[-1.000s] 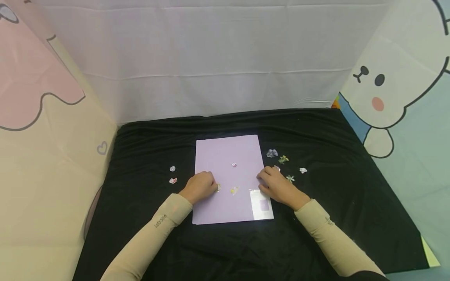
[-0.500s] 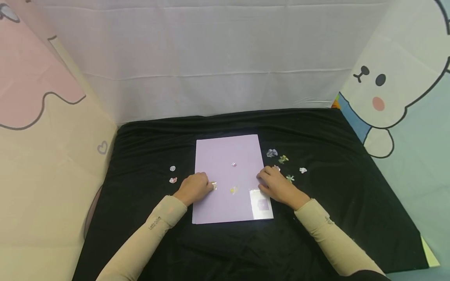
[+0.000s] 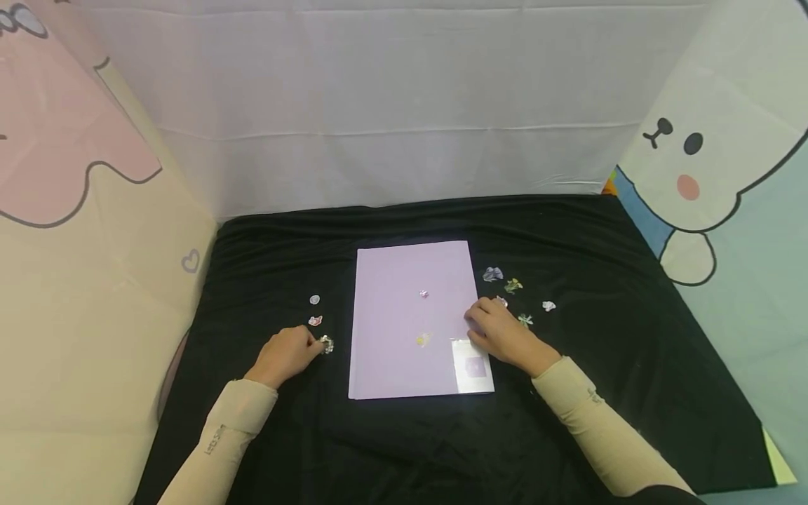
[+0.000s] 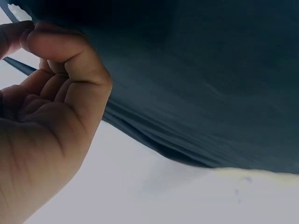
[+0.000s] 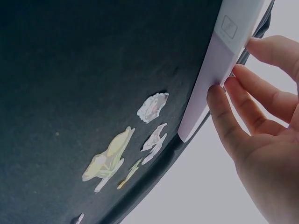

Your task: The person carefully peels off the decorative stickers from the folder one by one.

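Left of a lilac folder (image 3: 404,266), my left hand (image 3: 284,356) pinches a small pale flower-like sticker (image 3: 326,344) between thumb and forefinger, low over the black cloth. In the left wrist view a white bit of the sticker (image 4: 19,12) shows past the fingertips of the left hand (image 4: 60,93). My right hand (image 3: 508,337) rests on the folder's right edge. The right wrist view shows the fingers of that hand (image 5: 266,102) touching the folder (image 5: 205,79), loosely bent. A yellow sticker (image 3: 423,339) and a small pinkish sticker (image 3: 423,294) lie on the folder.
A round white sticker (image 3: 314,299) and a red-and-white sticker (image 3: 315,320) lie left of the folder. On its right are several more, among them a purple one (image 3: 493,274), a yellow flower (image 3: 513,285) and a white one (image 3: 548,306). Black cloth (image 3: 404,449) covers the table.
My left hand has carried the flower-like sticker leftward off the folder to the black cloth, below the two stickers there. The right hand stays at the folder's edge.
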`<state>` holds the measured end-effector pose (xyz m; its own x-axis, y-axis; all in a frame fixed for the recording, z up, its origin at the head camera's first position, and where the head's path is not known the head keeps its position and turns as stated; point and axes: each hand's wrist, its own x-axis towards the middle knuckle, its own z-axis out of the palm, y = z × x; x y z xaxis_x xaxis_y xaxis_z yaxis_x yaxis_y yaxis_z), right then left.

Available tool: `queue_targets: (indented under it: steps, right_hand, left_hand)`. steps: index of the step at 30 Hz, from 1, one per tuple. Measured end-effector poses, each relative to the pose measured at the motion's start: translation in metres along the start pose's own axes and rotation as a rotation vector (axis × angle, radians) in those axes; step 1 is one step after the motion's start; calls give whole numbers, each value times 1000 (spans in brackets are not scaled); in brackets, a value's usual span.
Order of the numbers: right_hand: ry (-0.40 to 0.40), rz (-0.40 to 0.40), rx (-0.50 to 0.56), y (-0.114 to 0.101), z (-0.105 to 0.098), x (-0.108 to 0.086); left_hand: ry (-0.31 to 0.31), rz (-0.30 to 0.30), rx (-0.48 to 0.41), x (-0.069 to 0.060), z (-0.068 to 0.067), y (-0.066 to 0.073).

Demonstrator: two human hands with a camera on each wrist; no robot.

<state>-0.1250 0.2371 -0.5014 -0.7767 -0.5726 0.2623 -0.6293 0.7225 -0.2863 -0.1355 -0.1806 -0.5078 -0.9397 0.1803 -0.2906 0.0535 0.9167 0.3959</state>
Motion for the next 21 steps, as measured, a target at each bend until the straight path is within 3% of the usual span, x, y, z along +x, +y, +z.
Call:
queue_targets:
  steps: [4, 9, 16, 21]
  right_hand:
    - [3, 0, 5, 0, -1, 0]
    - [1, 4, 10, 1, -1, -1]
    - [-5, 9, 15, 1, -1, -1]
    - [-6, 12, 17, 0, 0, -1]
  left_hand:
    - [21, -46, -5, -10, -11, -19]
    - [44, -53, -17, -19, -21, -33]
    - [63, -49, -25, -23, -28, -33]
    - [83, -31, -22, -17, -26, -27]
